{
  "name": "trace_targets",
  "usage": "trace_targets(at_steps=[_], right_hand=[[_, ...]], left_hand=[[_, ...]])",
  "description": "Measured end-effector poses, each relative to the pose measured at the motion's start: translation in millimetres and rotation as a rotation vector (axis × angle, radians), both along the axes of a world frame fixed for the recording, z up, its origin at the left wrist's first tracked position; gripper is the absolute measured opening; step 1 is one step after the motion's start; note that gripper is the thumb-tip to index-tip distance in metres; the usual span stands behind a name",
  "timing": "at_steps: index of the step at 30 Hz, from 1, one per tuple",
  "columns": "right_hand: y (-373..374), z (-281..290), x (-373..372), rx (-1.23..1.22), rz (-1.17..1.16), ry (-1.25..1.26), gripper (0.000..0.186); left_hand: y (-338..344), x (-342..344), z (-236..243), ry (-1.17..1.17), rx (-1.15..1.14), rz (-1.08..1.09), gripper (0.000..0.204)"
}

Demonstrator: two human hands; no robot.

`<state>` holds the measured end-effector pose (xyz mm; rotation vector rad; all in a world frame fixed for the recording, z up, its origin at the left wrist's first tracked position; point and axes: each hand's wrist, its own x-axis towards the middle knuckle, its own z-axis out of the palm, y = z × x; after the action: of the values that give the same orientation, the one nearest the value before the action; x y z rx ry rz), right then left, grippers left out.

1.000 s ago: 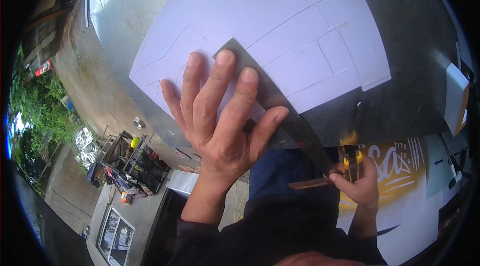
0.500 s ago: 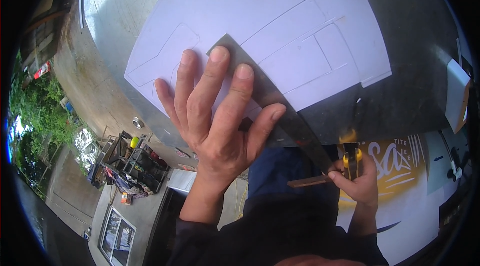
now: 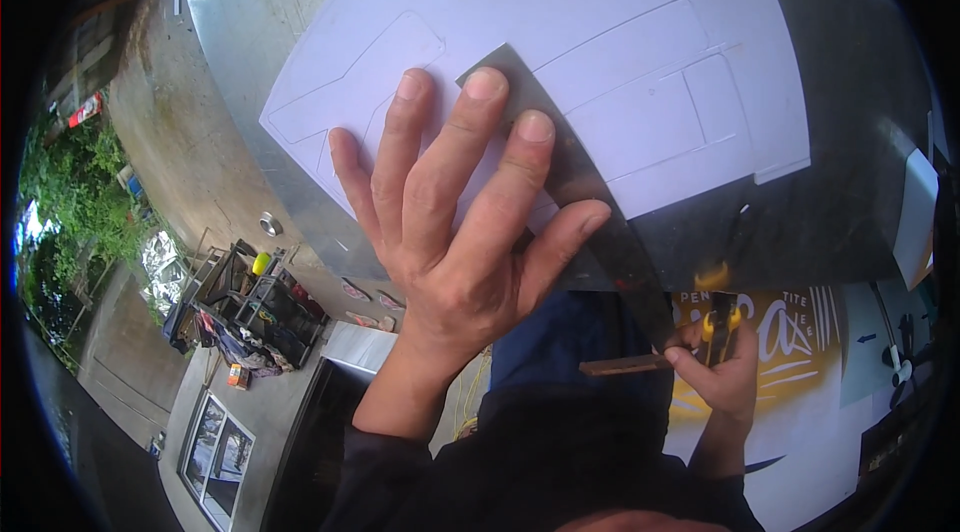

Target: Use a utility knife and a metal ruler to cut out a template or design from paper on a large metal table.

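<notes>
My left hand [image 3: 455, 222] lies spread on a white sheet [image 3: 620, 22] scored with thin outlines of angular shapes. Its index and middle fingertips press on the long blade of a metal carpenter's square [image 3: 585, 167], which crosses the sheet slantwise and runs past the bench edge toward me. Lower right, close to my body, my right hand [image 3: 722, 380] is closed around a yellow and black utility knife [image 3: 720, 327], beside the square's corner. The thumb touches that corner, and the square's short rusty arm [image 3: 625, 365] points left. The knife's tip is blurred.
Under the sheet is a dark, scratched metal bench top [image 3: 700, 242]. A printed board [image 3: 790, 382] with white lettering on yellow stands below its edge at right. A cluttered rack [image 3: 265, 312] is at the lower left, with greenery [image 3: 75, 222] beyond.
The whole view has turned slightly, so sheet, square and left hand appear shifted right. Against the sheet, the left hand and square look unmoved. The right hand still grips the knife by the square's corner.
</notes>
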<state>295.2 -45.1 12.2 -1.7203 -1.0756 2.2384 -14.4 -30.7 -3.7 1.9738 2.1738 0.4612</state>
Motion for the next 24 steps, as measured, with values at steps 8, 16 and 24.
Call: trace_targets(at_steps=[8, 16, 24], right_hand=[[0.8, 5.0, -1.1, -0.03, -0.03, -0.018, 0.025], [4.3, 2.3, -3.5, -0.065, -0.059, -0.026, 0.026], [8.6, 10.7, -7.9, 0.068, -0.119, -0.027, 0.034]], left_hand=[[-1.7, 0.7, 2.6, 0.002, -0.009, 0.002, 0.059], [-1.8, 1.8, 0.1, -0.013, -0.002, 0.009, 0.058], [1.3, 3.2, -1.0, -0.028, 0.018, 0.013, 0.055]])
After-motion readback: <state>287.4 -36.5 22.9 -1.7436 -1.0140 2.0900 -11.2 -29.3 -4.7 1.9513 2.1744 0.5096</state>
